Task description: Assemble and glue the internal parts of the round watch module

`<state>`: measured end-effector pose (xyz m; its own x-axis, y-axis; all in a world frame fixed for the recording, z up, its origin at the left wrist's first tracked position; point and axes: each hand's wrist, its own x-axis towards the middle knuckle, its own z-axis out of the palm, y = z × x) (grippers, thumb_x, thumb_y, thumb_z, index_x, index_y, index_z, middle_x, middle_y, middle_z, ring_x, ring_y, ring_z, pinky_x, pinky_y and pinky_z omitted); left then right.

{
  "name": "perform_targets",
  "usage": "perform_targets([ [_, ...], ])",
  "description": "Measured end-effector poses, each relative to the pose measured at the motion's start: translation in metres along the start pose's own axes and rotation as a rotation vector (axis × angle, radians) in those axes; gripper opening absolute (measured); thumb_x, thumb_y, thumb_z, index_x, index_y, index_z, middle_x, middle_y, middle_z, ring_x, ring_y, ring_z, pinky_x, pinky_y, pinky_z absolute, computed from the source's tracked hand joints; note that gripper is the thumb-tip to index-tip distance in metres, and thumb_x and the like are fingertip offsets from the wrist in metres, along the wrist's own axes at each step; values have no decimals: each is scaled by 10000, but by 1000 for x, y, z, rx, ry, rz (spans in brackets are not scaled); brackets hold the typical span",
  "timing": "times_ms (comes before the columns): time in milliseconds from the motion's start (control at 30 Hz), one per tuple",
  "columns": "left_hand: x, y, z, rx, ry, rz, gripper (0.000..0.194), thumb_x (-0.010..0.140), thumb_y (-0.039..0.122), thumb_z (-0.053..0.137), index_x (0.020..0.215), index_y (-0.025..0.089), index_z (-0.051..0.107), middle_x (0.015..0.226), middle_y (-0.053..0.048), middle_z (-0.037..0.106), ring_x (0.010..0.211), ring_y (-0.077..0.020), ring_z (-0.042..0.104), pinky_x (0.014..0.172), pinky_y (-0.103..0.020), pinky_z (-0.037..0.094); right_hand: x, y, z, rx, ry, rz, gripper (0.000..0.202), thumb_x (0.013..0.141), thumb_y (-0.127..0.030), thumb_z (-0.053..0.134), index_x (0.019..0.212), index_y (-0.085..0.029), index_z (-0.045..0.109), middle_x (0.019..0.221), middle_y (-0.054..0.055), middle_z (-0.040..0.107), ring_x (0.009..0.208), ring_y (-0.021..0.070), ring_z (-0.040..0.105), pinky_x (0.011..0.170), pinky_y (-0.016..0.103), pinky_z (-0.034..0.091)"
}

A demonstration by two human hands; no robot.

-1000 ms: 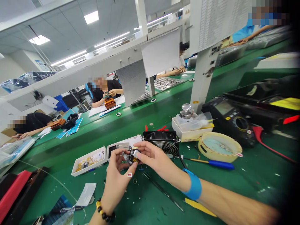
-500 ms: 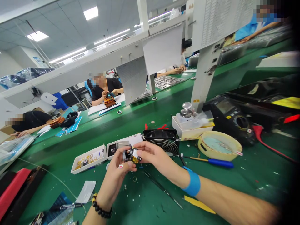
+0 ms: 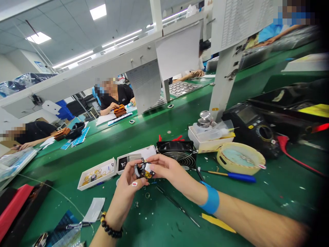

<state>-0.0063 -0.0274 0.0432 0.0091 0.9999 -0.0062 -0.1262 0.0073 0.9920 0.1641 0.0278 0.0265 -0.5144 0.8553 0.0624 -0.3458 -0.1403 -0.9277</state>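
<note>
Hands, L point(image 3: 130, 187) & R point(image 3: 168, 170), both w/ grip closed on small black-yellow part point(image 3: 144, 170), held above green bench point(image 3: 159, 219), just in front of black fan point(image 3: 177, 153) & white trays point(image 3: 97, 174).

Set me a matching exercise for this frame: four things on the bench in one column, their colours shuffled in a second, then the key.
1. wristband
2. fan
3. bead bracelet
4. screwdriver handle

A. dark beads
B. light blue
C. black with a wire grille
D. deep blue

Pairs: 1-B, 2-C, 3-A, 4-D.
</note>
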Motion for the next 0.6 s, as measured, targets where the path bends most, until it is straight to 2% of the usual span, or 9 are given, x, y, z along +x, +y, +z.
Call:
perform_targets([
  [400,1,-1,1,26,34,0,566,710,317,821,1211,204,582,1254,-75,509,996,-180,565,770,-222,562,3,4,-1,59,4,18,455,740,-480,810,1033,-163,665,1014,64,688,940,197,652,768,283,567],
  [500,-2,-1,-4,56,69,6,622,655,376,878,1184,201,603,1243,-79,543,1047,-221,577,767,-224,566,4,7,2,85,35,22,463,697,-477,840,991,-158,677,948,44,693,880,179,656,735,263,559],
  [600,-3,-4,-5,139,135,27,659,548,418,952,1101,223,653,1183,-42,609,1078,-256,583,797,-227,571,5,13,12,135,74,54,549,594,-532,891,945,-158,693,863,20,682,796,158,647,710,251,552],
])
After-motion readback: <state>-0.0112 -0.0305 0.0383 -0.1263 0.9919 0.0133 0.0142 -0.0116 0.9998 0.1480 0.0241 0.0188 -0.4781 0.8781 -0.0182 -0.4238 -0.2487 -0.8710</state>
